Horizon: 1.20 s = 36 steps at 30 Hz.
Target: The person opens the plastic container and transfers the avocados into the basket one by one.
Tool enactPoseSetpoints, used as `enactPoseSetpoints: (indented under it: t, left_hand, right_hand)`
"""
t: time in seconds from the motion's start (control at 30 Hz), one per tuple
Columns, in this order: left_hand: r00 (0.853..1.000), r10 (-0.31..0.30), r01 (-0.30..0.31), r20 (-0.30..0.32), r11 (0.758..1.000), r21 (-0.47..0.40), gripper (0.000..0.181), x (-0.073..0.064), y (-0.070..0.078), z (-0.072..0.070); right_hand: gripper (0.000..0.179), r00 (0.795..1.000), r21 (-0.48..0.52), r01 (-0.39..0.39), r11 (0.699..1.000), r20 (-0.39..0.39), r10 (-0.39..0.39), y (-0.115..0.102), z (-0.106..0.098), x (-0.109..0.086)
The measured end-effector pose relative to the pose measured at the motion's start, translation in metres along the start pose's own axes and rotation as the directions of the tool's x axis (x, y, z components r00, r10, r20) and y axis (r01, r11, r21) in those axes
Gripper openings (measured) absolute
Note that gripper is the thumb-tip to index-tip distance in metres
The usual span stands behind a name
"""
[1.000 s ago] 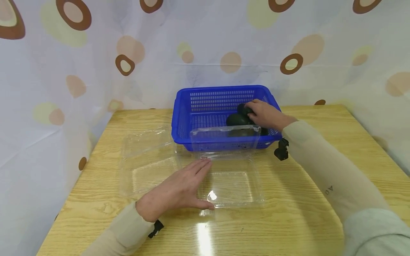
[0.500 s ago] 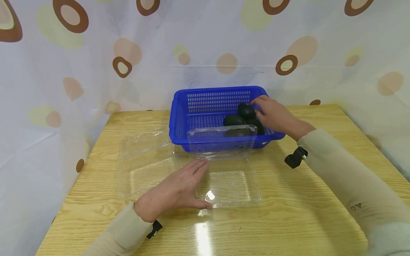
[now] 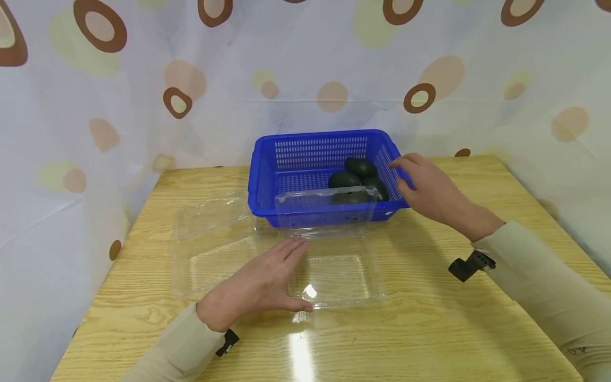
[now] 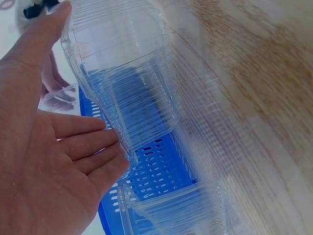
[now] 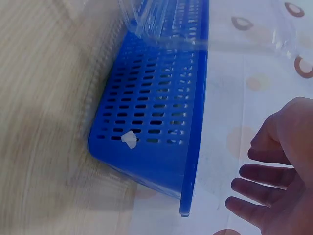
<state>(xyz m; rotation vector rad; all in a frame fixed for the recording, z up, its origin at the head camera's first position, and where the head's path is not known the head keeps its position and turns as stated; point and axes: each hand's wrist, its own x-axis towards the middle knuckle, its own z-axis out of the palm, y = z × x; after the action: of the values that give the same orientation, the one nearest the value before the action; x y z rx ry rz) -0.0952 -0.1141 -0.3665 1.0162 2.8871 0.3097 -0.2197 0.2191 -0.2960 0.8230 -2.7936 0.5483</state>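
Several dark green avocados (image 3: 361, 167) lie together in the right part of a blue plastic basket (image 3: 255, 178). A clear hinged plastic box (image 3: 339, 270) stands in front of the basket, its lid raised against the basket's front wall. My left hand (image 3: 255, 284) rests at the box's left side, thumb near the front corner and fingers near the hinge. In the left wrist view, its straight fingertips (image 4: 115, 161) meet the box's rim. Over the basket's right rim hovers my right hand (image 3: 434, 191), fingers loosely bent and holding nothing, as the right wrist view also shows.
A second clear plastic box (image 3: 217, 260) lies at the left, close beside the first. Patterned cloth (image 3: 296, 63) hangs behind the wooden table (image 3: 420, 329). A small white scrap (image 5: 129, 139) sticks to the basket's outer wall.
My right hand has let go of the rearmost avocado and drawn back to the right, out of the basket. My left hand stays at the box. The head view has shifted slightly.
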Motion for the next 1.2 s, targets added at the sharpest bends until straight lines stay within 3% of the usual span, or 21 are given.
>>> enactPoseSetpoints:
  t: [0.23,0.73,0.9,1.2]
  left_hand:
    - [1.000,-0.007,0.007,0.001,1.000,-0.019,0.114,0.001,0.000,0.000]
    - [1.000,-0.003,0.002,-0.007,0.999,-0.039,0.114,0.001,0.001,0.000]
    - [1.000,-0.009,0.009,0.000,0.999,-0.031,0.115,0.001,0.002,0.000]
    - [1.000,-0.003,0.003,-0.020,0.999,-0.044,0.113,0.000,0.001,0.001]
  right_hand:
    - [0.031,0.992,0.009,0.081,0.997,-0.101,-0.080,-0.010,0.008,-0.031]
    - [0.037,0.999,0.037,0.053,0.998,-0.012,-0.053,-0.039,0.035,-0.079]
    - [0.052,0.995,0.027,0.103,0.994,0.006,-0.103,-0.051,0.047,-0.088]
    - [0.096,0.957,0.037,0.228,0.973,0.177,-0.231,-0.067,0.073,-0.092]
